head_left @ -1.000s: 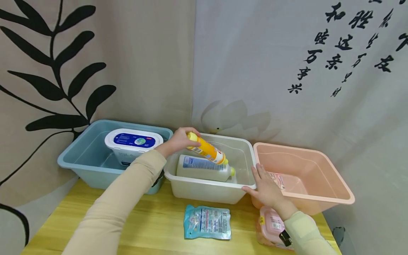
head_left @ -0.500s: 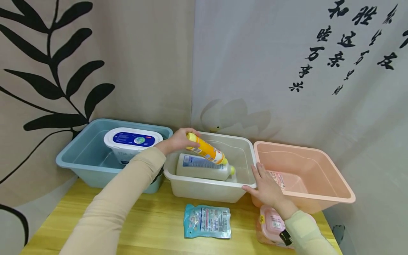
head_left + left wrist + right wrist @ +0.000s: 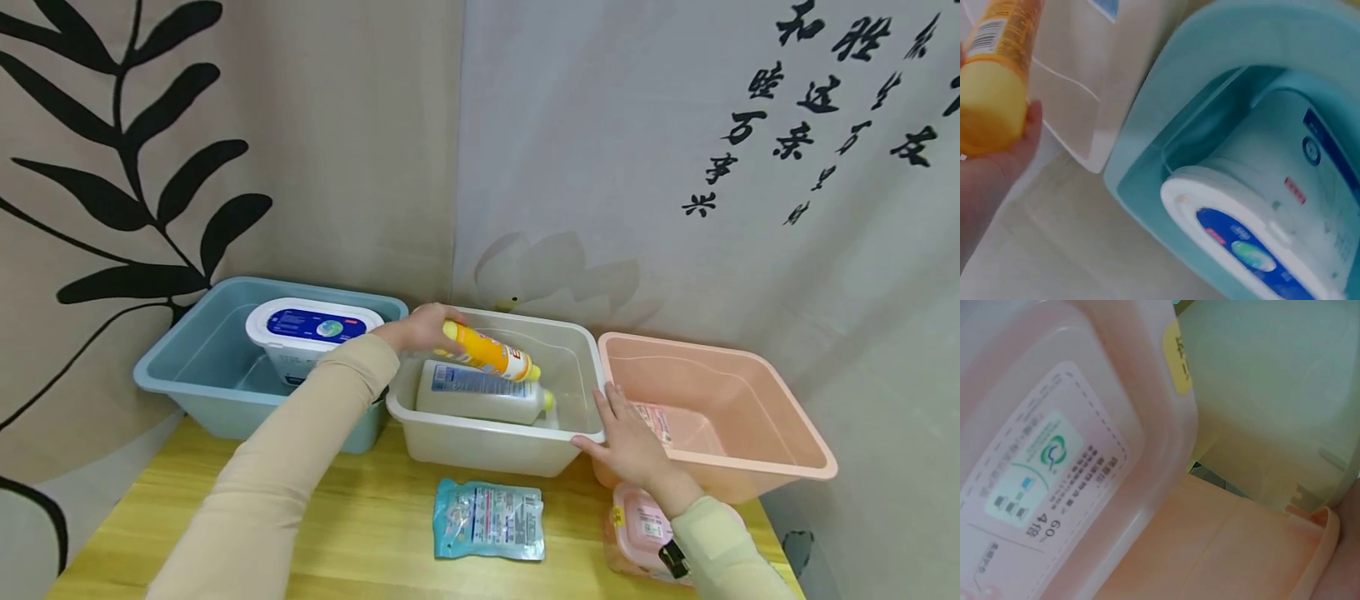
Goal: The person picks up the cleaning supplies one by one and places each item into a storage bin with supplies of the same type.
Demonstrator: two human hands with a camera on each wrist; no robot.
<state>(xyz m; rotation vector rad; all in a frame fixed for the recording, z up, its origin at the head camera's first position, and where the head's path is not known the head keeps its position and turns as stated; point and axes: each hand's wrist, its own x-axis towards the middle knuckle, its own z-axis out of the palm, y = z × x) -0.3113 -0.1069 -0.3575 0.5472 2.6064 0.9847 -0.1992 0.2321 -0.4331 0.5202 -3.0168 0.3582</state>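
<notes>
Seemingly, you are placing the orange bottle point(image 3: 491, 352), your left hand point(image 3: 426, 327) is gripping it over the white bin point(image 3: 480, 447) beneath that hand, your spread-fingered right hand point(image 3: 628, 440) is resting on the bin, and the next move is probably calling for gentle release.

This is looking like a home corner, exact room unclear. Cloth hangings point(image 3: 360, 150), leaf-printed at upper left and lettered at upper right, are backing a wood-grain table point(image 3: 360, 517) that is holding plastic tubs point(image 3: 480, 450) lower down.
</notes>
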